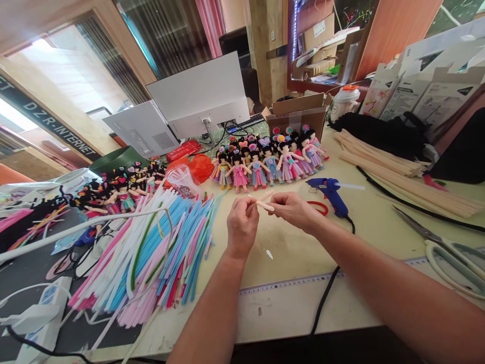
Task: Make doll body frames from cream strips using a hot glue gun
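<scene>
Both my hands meet over the middle of the table, fingers pinched on a cream pipe cleaner (265,206) that looks bent or doubled. My left hand (243,222) grips it from the left, and my right hand (291,210) pinches its other side. Parts of the piece are hidden behind my fingers. Just right of my right hand lies a blue glue gun (331,194) with a clear glue stick in its back. Beyond my hands stand rows of small pipe-cleaner dolls (258,172) in colourful dresses.
Bundled coloured pipe cleaners (151,253) lie at left, with more dolls (125,192) behind. Cream pipe cleaners (409,172) and large scissors (443,242) are at right. A ruler strip (288,283) runs along the front, crossed by a black cord (326,298). A monitor (204,96) stands behind.
</scene>
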`<move>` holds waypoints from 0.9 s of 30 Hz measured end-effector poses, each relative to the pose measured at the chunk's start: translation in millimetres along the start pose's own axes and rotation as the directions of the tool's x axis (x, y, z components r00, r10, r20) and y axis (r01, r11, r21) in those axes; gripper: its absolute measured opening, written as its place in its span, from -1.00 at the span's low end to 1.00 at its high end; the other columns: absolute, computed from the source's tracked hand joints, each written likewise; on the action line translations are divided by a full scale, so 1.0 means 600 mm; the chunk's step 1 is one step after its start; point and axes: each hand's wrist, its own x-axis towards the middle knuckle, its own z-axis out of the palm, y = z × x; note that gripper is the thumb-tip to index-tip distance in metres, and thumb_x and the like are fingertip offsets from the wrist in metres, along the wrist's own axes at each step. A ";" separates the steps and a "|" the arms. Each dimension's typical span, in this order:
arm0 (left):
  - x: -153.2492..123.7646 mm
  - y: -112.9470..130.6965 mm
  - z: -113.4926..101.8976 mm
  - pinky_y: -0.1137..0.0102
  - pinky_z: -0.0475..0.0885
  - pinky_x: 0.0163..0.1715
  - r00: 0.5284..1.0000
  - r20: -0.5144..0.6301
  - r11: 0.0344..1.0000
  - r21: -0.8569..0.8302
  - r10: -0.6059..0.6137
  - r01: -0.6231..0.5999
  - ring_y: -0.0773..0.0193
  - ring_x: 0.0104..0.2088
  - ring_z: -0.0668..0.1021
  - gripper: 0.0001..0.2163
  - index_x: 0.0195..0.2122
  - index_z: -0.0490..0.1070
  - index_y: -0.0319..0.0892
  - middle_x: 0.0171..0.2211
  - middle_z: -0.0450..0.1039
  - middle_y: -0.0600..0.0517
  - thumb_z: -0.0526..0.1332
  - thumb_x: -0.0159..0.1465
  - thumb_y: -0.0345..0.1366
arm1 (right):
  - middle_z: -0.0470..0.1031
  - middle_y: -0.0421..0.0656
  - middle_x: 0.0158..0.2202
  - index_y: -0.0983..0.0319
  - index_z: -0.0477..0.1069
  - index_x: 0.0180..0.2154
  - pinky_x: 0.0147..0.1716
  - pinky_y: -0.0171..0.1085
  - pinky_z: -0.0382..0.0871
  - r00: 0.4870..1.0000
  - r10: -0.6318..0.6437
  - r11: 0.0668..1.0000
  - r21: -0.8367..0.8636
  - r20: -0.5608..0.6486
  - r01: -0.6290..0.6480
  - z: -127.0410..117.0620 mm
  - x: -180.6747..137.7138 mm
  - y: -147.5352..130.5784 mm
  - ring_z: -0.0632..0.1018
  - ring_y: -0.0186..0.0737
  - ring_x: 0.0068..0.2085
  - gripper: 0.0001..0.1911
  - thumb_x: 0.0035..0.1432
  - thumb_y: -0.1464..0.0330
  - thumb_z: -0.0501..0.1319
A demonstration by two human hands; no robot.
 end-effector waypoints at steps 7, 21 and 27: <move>0.001 -0.014 0.012 0.43 0.40 -0.35 0.995 -0.028 0.993 -0.077 -0.097 0.094 0.31 -0.37 0.49 -0.92 -0.33 0.40 -0.17 -0.39 0.43 0.03 0.14 0.18 -0.41 | 0.23 -0.27 -0.60 0.25 0.35 -0.56 -0.56 -0.34 0.05 0.999 -0.043 0.999 -0.014 0.015 0.043 0.004 -0.001 -0.001 0.21 -0.39 -0.54 -0.64 -0.02 0.08 0.16; 0.009 -0.008 0.025 0.49 0.28 -0.57 0.868 0.148 0.684 -0.558 -0.475 0.469 0.48 -0.63 0.34 -0.91 -0.45 0.33 -0.20 -0.59 0.32 0.17 0.21 0.06 -0.30 | 0.18 -0.31 -0.63 0.24 0.39 -0.53 -0.57 -0.34 0.02 1.000 -0.008 1.000 -0.007 0.001 0.008 0.018 0.004 0.012 0.18 -0.40 -0.56 -0.65 -0.03 0.08 0.17; 0.010 0.003 0.024 0.48 0.26 -0.54 0.807 0.275 0.497 -0.671 -0.523 0.550 0.49 -0.64 0.32 -0.87 -0.48 0.33 -0.22 -0.63 0.30 0.18 0.25 -0.01 -0.31 | 0.17 -0.33 -0.63 0.24 0.35 -0.55 -0.59 -0.33 0.00 0.999 0.048 0.998 0.040 0.007 -0.049 0.026 0.003 0.014 0.18 -0.42 -0.58 -0.64 -0.04 0.06 0.19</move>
